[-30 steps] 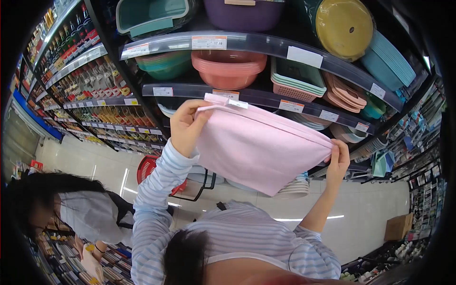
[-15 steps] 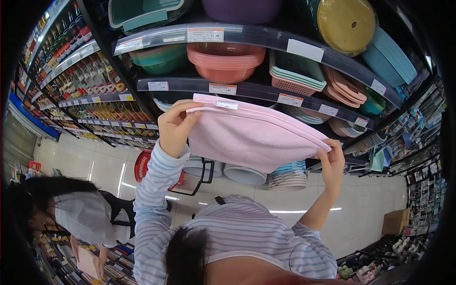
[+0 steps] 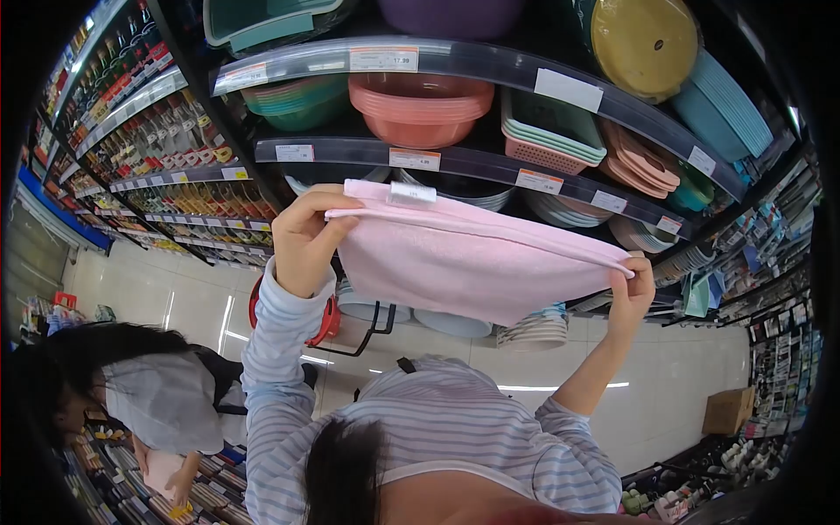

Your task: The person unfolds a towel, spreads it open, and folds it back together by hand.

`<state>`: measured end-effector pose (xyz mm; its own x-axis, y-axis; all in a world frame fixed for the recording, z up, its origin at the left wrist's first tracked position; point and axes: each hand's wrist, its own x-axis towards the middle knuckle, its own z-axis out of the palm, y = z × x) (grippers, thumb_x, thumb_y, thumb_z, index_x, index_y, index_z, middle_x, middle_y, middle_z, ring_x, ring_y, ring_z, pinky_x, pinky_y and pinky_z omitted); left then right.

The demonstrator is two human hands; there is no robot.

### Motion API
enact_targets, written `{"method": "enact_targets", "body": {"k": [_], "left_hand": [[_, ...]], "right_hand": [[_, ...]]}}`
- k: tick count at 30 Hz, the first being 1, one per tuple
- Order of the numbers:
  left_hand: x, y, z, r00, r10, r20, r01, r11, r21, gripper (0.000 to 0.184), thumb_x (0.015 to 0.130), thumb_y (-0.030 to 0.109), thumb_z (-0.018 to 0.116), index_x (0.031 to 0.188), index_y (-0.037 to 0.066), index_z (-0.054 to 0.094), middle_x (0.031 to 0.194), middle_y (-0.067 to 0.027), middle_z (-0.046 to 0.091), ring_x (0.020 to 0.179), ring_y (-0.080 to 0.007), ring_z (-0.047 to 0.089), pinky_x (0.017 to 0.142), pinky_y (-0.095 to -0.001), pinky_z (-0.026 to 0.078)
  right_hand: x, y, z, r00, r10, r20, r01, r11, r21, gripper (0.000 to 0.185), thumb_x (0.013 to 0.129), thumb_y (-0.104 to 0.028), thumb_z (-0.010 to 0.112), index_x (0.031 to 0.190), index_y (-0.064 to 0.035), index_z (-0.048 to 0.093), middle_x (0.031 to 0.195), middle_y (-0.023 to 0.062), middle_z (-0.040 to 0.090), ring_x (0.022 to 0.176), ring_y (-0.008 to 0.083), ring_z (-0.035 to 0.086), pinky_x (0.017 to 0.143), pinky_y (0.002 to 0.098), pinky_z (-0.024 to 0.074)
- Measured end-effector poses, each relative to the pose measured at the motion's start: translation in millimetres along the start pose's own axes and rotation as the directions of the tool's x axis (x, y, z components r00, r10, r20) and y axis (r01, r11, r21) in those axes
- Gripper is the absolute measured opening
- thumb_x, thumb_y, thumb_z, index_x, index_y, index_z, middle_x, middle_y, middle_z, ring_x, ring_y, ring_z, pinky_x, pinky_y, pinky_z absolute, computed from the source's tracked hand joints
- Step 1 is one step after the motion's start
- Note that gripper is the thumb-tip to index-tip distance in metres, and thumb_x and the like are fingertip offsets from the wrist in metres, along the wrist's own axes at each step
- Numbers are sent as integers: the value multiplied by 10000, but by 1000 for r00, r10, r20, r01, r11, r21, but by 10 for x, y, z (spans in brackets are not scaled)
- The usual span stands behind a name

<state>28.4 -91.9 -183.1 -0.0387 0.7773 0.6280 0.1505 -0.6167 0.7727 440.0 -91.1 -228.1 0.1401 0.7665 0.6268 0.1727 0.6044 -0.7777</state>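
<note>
A pale pink folded cloth [image 3: 455,258], like a towel, is stretched out in front of me, with a white label [image 3: 412,193] near its upper left corner. My left hand [image 3: 308,241] pinches the left corner between thumb and fingers. At the far right corner, my right hand [image 3: 632,287] grips the edge the same way. The cloth's lower part hangs down between the two hands. Behind my left forearm is a red basket [image 3: 327,322] with a black handle [image 3: 378,331], partly hidden.
Ahead, shelves hold pink basins [image 3: 422,109], green basins [image 3: 297,103], rectangular baskets [image 3: 549,131] and a yellow lid-like item [image 3: 646,45]. Bottles [image 3: 162,131] line the left shelves. Another person [image 3: 162,394] bends at the lower left, holding something pale pink. A cardboard box [image 3: 728,409] stands at right.
My hands have moved farther apart, the left one leftward and the right one rightward, pulling the cloth wider. The other person's hands have shifted on the pale item.
</note>
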Motion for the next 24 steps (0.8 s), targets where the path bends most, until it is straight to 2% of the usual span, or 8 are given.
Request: {"method": "enact_targets", "body": {"k": [2, 5, 9, 17, 24], "left_hand": [[-20, 25, 5, 997, -72, 20, 73, 995, -65, 187, 757, -93, 588, 922, -35, 653, 975, -119, 617, 900, -188, 581, 811, -268, 440], [17, 128, 0, 992, -4, 122, -3, 999, 51, 238, 756, -92, 586, 971, -22, 663, 1003, -117, 611, 913, -190, 579, 817, -269, 441], [14, 137, -35, 986, -21, 167, 3, 995, 104, 285, 743, -94, 593, 1001, -6, 676, 1031, -116, 597, 934, -188, 570, 822, -265, 439], [-12, 106, -91, 990, -3, 140, -14, 993, 120, 299, 690, -85, 659, 974, 4, 691, 991, -107, 591, 914, -184, 558, 800, -261, 435], [-7, 90, -94, 987, 113, 117, -140, 956, 258, 250, 651, -74, 695, 888, 5, 685, 852, -97, 618, 789, -186, 579, 710, -265, 450]], "right_hand": [[12, -18, -2, 999, 13, -40, -14, 1000, -19, 157, 768, 39, 622, 870, -21, 517, 911, 50, 485, 834, 109, 447, 746, 227, 371], [21, -33, -2, 1000, -11, -24, 11, 1000, -5, 151, 769, 43, 619, 871, -17, 525, 943, 60, 507, 858, 112, 469, 762, 226, 372], [10, -28, -18, 1000, 2, -8, -2, 1000, -8, 142, 762, 54, 623, 864, -4, 543, 947, 71, 529, 868, 125, 488, 776, 233, 379], [29, -34, -29, 999, -38, -20, 36, 997, -66, 142, 751, 74, 631, 878, 29, 588, 914, 81, 562, 863, 151, 512, 794, 249, 390], [26, -7, -37, 998, -37, -45, 33, 996, -77, 134, 759, 60, 640, 889, 39, 617, 912, 89, 587, 866, 152, 526, 796, 252, 400]]}}
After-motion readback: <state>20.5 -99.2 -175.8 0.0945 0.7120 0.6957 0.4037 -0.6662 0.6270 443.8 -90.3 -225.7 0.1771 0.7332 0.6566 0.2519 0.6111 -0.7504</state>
